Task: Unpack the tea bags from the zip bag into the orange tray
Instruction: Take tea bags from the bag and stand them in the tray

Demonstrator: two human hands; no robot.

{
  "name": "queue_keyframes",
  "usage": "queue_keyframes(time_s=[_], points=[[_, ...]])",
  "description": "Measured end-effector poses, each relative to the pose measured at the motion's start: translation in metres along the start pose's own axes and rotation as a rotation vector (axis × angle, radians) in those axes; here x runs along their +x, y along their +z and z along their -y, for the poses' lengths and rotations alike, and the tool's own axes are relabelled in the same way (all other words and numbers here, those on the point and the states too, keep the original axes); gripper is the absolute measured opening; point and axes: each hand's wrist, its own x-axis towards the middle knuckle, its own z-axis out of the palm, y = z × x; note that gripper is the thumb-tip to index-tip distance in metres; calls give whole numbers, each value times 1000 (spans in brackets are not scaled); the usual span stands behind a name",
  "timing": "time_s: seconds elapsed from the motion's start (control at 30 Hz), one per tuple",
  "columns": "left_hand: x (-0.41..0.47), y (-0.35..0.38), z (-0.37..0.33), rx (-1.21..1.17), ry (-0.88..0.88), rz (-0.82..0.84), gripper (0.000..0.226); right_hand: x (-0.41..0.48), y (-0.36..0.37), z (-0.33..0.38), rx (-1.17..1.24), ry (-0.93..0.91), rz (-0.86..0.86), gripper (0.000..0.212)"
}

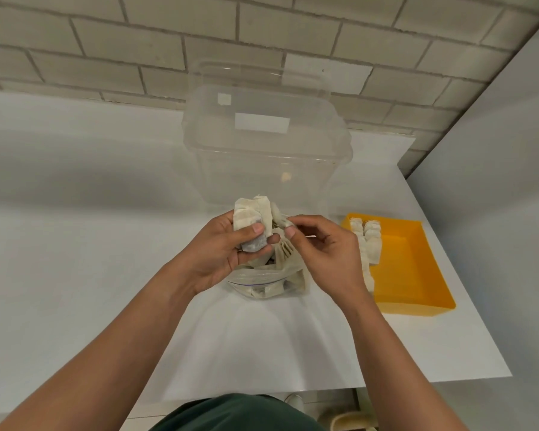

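White counter [75, 244], clear bin [262, 144] at back. Orange tray [417, 275] on my right, row of tea bags [371, 244] along its left wall. Zip bag [262, 284] below my hands, part full. My left hand [218, 256] grips a bunch [249, 216] of bags; my right hand [324, 253] pinches one at the bunch's edge.

— Is there any writing to read here?
— None. The clear tub [266, 157] at twelve o'clock carries two white labels [262, 122], and both look blank.
— And the zip bag [263, 286] at six o'clock of the tub?
— Only a bluish stripe along its seal. No lettering can be made out.
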Motion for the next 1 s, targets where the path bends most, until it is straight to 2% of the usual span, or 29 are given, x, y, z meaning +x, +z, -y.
queue_keyframes(time_s=[0.13,0.27,0.4,0.6,0.7,0.87,1.0], points=[[0,8,1,20,28,-28,32,0,-6,6,293,165,-114,14],[2,23,3,-18,59,-42,37,0,-10,12,610,317,-139,12],[5,36,7,-43,106,-25,32,0,-13,13,777,402,-157,12],[14,51,13,11,199,0,29,-3,-23,3,708,423,-124,11],[18,53,15,98,232,-24,27,-3,-34,-4,552,366,-81,13],[18,54,4,544,268,11,19,14,-62,-8,194,195,47,28],[20,62,-3,753,244,52,24,27,-77,-6,65,123,145,13]])
